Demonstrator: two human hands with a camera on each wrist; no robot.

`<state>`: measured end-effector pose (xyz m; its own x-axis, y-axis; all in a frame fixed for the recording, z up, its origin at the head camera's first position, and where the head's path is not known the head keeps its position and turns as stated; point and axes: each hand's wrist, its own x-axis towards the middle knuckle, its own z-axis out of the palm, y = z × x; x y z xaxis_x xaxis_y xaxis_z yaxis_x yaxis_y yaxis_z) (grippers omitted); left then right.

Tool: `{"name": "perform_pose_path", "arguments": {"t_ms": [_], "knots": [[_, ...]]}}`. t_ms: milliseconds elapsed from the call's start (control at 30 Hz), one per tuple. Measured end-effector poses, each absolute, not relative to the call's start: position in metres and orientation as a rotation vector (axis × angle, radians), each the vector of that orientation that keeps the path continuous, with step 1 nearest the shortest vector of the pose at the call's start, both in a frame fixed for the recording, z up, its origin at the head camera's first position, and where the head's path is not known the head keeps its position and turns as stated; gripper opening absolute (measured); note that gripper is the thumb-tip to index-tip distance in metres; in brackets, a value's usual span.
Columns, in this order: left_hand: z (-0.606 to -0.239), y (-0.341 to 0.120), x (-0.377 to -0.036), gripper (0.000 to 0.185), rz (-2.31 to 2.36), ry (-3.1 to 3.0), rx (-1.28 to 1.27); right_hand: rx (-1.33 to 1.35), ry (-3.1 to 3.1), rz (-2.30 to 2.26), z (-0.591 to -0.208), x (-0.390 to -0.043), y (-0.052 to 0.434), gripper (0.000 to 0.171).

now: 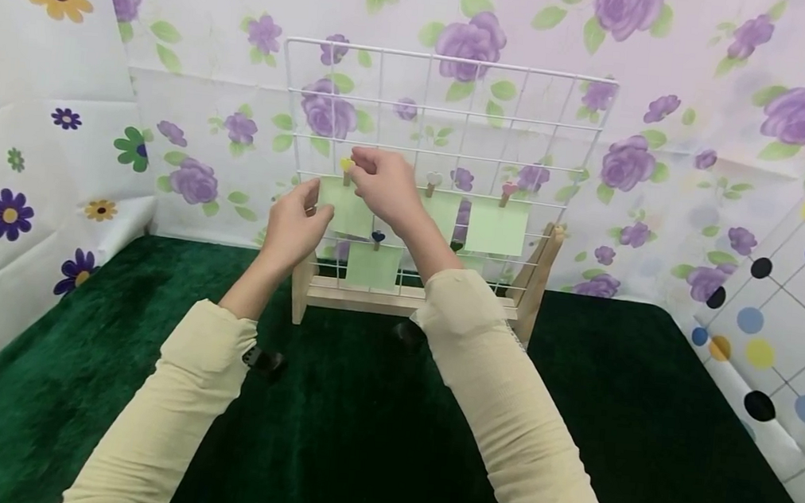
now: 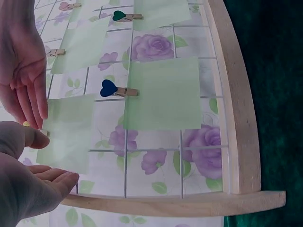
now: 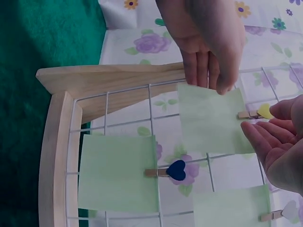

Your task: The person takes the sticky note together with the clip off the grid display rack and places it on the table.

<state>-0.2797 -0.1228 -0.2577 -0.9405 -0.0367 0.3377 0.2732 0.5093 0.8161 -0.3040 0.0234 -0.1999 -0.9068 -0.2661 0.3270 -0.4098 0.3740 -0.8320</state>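
My right hand (image 1: 388,190) is at a small wooden clothespin with a yellow heart (image 3: 264,111). Its thumb and fingers close around the heart end. That clothespin sits on the top edge of a pale green paper square (image 3: 208,118) against a white wire grid (image 1: 447,111). At the square's left edge is my left hand (image 1: 295,224), thumb in front and fingertips partly hidden at the edge. Below hangs another green square (image 2: 163,94) under a dark blue heart clothespin (image 2: 110,88). Farther right, a green square (image 1: 496,226) hangs from a pink heart clothespin (image 1: 507,193).
A wooden stand (image 1: 539,283) holds the grid upright on a dark green cloth (image 1: 330,421). A white heart clothespin (image 1: 433,180) and a dark green heart clothespin (image 2: 119,16) hold more squares. Flower-patterned sheeting (image 1: 214,107) rises behind; dotted sheeting (image 1: 794,294) stands at right.
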Motion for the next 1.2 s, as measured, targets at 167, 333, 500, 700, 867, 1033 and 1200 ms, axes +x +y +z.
{"name": "perform_pose_path", "arguments": {"t_ms": [167,333,500,700,867,1033,1200], "knots": [[-0.2564,-0.1196,-0.2825,0.049,-1.41,-2.396,-0.117,0.596,-2.477,1.557,-0.2012,-0.3063,0.0202,0.037],[-0.2554,-0.1211,-0.2831,0.042,-1.443,-2.335,-0.047,0.603,-2.475,1.483,-0.2021,-0.3081,0.0169,0.033],[-0.2547,-0.1208,-0.2842,0.036,-1.491,-2.288,-0.013,0.553,-2.51,1.413,-0.2001,-0.309,0.0143,0.032],[-0.254,-0.1202,-0.2864,0.031,-1.537,-2.259,-0.005,0.532,-2.53,1.381,-0.201,-0.31,0.0155,0.033],[-0.254,-0.1205,-0.2878,0.03,-1.54,-2.255,-0.032,0.506,-2.52,1.369,-0.2035,-0.3113,0.0162,0.037],[-0.256,-0.121,-0.2878,0.031,-1.534,-2.242,-0.052,0.524,-2.492,1.278,-0.2076,-0.3129,0.0151,0.032],[-0.2555,-0.1215,-0.2884,0.03,-1.528,-2.241,-0.036,0.53,-2.503,1.231,-0.2079,-0.3141,0.0136,0.03]]}}
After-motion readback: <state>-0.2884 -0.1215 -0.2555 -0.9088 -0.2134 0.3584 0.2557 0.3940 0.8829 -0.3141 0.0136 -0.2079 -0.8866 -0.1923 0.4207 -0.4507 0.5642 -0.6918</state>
